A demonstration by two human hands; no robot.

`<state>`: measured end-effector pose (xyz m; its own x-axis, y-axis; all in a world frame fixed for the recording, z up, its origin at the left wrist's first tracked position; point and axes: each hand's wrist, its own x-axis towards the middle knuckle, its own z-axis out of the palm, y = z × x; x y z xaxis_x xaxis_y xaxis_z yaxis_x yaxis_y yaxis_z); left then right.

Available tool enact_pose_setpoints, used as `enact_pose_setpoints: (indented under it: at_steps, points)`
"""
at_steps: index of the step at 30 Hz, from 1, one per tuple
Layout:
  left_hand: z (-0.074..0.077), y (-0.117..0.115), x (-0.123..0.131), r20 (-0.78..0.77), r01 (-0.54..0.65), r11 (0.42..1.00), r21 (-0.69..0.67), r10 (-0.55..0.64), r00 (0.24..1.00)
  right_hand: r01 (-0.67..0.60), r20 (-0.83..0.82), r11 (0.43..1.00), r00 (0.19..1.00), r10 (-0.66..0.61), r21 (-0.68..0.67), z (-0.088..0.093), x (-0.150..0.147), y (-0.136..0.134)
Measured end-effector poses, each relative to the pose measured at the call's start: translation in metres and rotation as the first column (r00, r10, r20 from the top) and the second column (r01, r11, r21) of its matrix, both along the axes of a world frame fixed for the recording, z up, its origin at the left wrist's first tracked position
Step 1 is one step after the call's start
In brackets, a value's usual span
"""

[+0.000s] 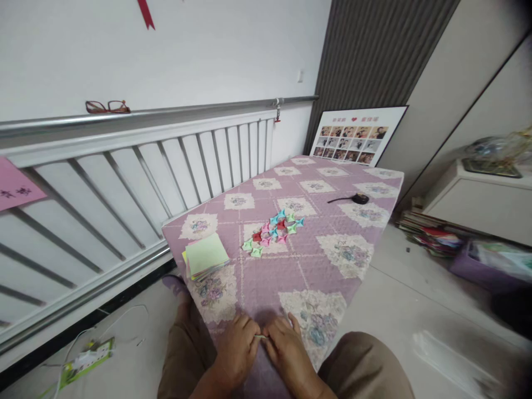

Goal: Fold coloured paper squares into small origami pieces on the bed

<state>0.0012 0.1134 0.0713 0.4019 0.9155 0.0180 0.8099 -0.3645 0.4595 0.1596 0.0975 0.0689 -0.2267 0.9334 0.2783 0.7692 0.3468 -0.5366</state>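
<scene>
Your left hand [238, 346] and right hand [286, 344]: fingers closed on thin pale piece [261, 336] | folded paper pieces [281, 224]: grouped ahead | paper stack [208, 254]: left of group

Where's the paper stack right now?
Head view: the paper stack lies on the table near its left edge, left of the folded papers and beyond the left hand.

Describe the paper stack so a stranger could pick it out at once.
Find the purple floral tablecloth beside the white slatted radiator. Near its left edge, to the left of the small folded paper pieces, lies the paper stack, pale green on top with yellow peeking out at the side. Unlike those little pieces, its sheets are large and lie flat.
</scene>
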Motion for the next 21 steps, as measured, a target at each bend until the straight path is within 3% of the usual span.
enact_pose_setpoints:
  at_steps: [3, 6, 13, 21]
  points:
    - [0.004, 0.002, 0.005, -0.070, -0.016, 0.991, 0.130, 0.026, 0.997, -0.015, 0.043, 0.977, 0.999, 0.005, 0.213, -0.004, 0.003, 0.010]
    - [-0.001, 0.002, 0.009, -0.145, -0.003, 0.976, 0.218, 0.036, 0.989, -0.038, 0.084, 0.950, 0.996, 0.012, 0.309, -0.011, 0.005, 0.015]
    - [-0.023, -0.014, 0.008, -0.229, 0.030, 0.978, 0.205, 0.018, 0.973, -0.069, 0.122, 0.973, 0.992, 0.042, 0.218, -0.030, 0.005, 0.000]
    - [-0.025, -0.027, 0.002, -0.066, -0.022, 0.981, 0.190, 0.035, 0.997, -0.115, 0.098, 0.985, 0.990, 0.103, 0.129, -0.031, 0.008, -0.003]
